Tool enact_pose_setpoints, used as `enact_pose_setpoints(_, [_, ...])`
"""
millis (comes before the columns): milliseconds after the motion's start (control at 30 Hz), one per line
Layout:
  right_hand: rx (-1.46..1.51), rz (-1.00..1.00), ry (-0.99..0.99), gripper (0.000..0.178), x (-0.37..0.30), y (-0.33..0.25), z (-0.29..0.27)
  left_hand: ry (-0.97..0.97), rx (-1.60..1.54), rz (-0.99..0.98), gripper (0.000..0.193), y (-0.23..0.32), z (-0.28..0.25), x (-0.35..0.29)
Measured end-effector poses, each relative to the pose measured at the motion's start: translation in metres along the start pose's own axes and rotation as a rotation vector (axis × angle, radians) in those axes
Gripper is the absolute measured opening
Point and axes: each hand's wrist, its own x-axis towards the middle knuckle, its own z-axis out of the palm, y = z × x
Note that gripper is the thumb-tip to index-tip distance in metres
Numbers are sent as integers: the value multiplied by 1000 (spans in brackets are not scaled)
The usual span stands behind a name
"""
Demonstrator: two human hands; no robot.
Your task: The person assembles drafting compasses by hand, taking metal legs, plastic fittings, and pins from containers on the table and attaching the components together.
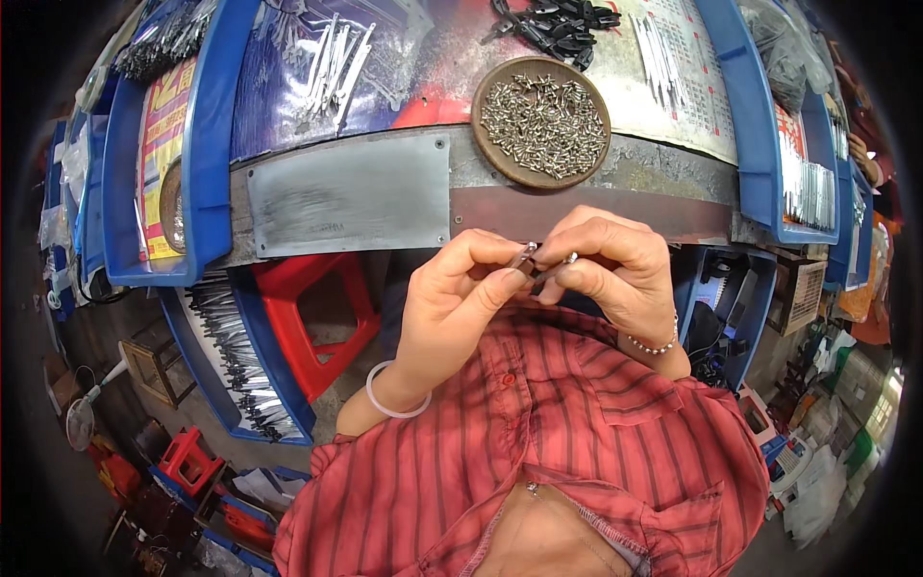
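Note:
Just off the near edge of the bench, my two hands meet in front of the striped shirt. My left hand (460, 293) pinches a small dark part with a shiny metal end (528, 252) between thumb and fingers. Close against it, my right hand (615, 264) has its thumb and index finger pressed together on a small shiny metal piece (572, 258), rivet-like in size. Fingers hide most of both parts, and I cannot tell whether they are joined. Beyond the hands, a round brown dish (479, 144) holds a heap of small silver rivets (543, 120).
Black plier-like parts (558, 31) are piled behind the dish. Thin silver strips lie at left (336, 72) and right (661, 62). Blue bins stand at the bench's left (207, 144) and right (760, 125). Below are a red stool (332, 317) and a blue tray of metal strips (298, 413).

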Motion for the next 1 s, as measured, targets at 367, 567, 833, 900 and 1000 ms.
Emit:
enact_pose_setpoints(367, [-419,-79,60,15,-3,1,7,-60,68,18,10,-13,-2,0])
enact_pose_setpoints(567, [-435,-92,73,16,-3,3,9,-11,372,53,9,-7,-2,-2])
enact_pose_setpoints(833, [-501,-213,43,15,-1,2,10,77,151,59,10,-17,3,-7])
enact_pose_setpoints(900, [-496,-178,34,15,-3,2,10,43,281,62,7,-13,-2,-7])
enact_pose_setpoints(1000, [-450,-156,28,13,-4,6,6,-112,337,-74,5,-5,-5,-7])
